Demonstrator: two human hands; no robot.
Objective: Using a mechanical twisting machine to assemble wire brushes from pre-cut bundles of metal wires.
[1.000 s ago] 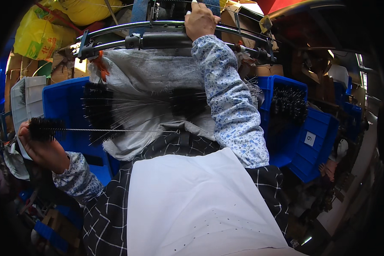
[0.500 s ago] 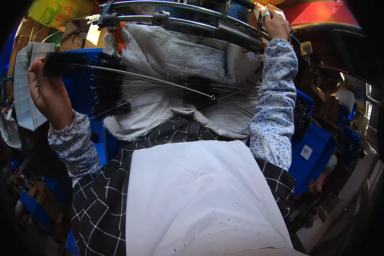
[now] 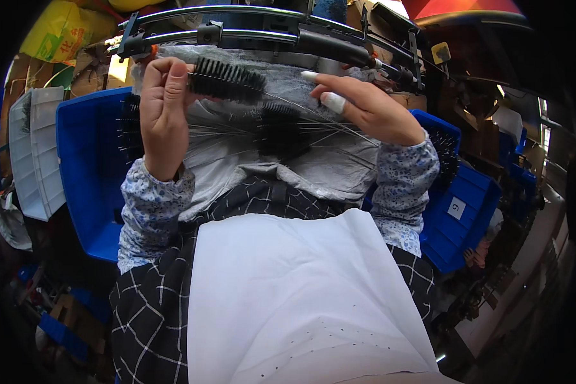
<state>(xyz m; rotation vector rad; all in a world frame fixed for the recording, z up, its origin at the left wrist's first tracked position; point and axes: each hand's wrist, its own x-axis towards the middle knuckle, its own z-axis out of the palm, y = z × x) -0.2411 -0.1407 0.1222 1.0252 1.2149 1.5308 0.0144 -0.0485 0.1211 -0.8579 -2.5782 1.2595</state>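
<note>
My left hand (image 3: 164, 109) is closed on a black bristle brush (image 3: 227, 81), pinching the bristled head near its left end. The brush's twisted wire stem slants down to the right, passing near my right hand (image 3: 371, 109). That right hand is open, with fingers stretched out to the left and white wraps on two fingertips. More black brushes (image 3: 278, 131) with thin wire stems lie below on a grey-white cloth (image 3: 217, 179) over my lap. Another bunch of bristles (image 3: 129, 128) shows behind my left wrist.
A machine with metal rails (image 3: 249, 35) spans the far side. A blue bin (image 3: 83, 185) and a white tray (image 3: 35, 153) stand at left. At right are a blue bin (image 3: 461, 224) and dark bristles (image 3: 445, 157). A yellow bag (image 3: 64, 32) is far left.
My left hand has moved right and inward with the brush, whose stem now points more steeply down. My right hand has left the machine's right end and come down near the stem.
</note>
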